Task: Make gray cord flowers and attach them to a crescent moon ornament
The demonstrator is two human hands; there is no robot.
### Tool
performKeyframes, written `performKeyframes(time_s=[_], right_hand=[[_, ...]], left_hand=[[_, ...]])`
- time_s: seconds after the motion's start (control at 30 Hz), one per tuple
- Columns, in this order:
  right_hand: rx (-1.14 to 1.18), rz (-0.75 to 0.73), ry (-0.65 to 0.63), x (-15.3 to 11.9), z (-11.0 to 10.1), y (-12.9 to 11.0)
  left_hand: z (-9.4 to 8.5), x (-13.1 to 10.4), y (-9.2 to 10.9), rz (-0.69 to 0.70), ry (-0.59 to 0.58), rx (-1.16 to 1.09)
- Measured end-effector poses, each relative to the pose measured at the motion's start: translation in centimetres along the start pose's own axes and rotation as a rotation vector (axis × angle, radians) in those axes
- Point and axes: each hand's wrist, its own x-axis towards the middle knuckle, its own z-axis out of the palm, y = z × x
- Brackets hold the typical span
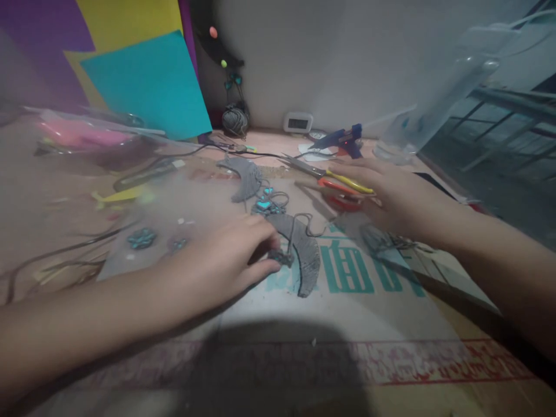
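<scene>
My left hand (pixel 243 249) pinches a small dark grey piece (pixel 281 256) with a strand of yarn rising from it. Beside it lies a crescent wrapped in grey yarn (pixel 306 255), with a loose strand trailing off its top. My right hand (pixel 369 185) is blurred and grips scissors (pixel 324 174) with yellow and orange handles, their blades pointing up and left. Just past the crescent sit turquoise heart pieces (pixel 264 204) among grey cord. A second, smaller grey crescent (pixel 247 179) lies farther back.
A blue glue gun (pixel 341 139) and a white digital display (pixel 297 123) stand near the wall. A grey yarn ball (pixel 235 120) is at the back. Dark flower-shaped pieces (pixel 141 238) lie left, below a turquoise sheet (pixel 147 87). A clear plastic sheet (pixel 243 324) covers the front.
</scene>
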Motion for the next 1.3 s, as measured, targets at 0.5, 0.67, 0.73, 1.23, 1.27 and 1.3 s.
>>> performKeyframes(time_s=[0.5,0.67,0.73,1.23,1.27,1.3], right_hand=[[0.849,0.094,-0.279,1.1,0.2,-7.9],[0.812,0.253,-0.092,1.6,-0.2,-7.2],[0.778,0.272,0.03,1.6,-0.6,-7.1],[0.582,0.26,-0.016,1.6,-0.6,-5.4],[0.617,0.255,-0.009,1.5,-0.6,-5.3],[0.674,0.249,0.001,1.4,-0.7,-5.4]], left_hand=[[-3.1,-0.3,2.0,-0.194,-0.005,-0.428],[-3.6,-0.6,2.3,-0.229,-0.001,-0.446],[-3.4,-0.5,2.2,-0.233,-0.021,-0.449],[-2.5,-0.3,1.4,-0.245,-0.063,-0.463],[-2.4,-0.4,1.3,-0.245,-0.059,-0.459],[-2.4,-0.4,1.2,-0.243,-0.053,-0.456]])
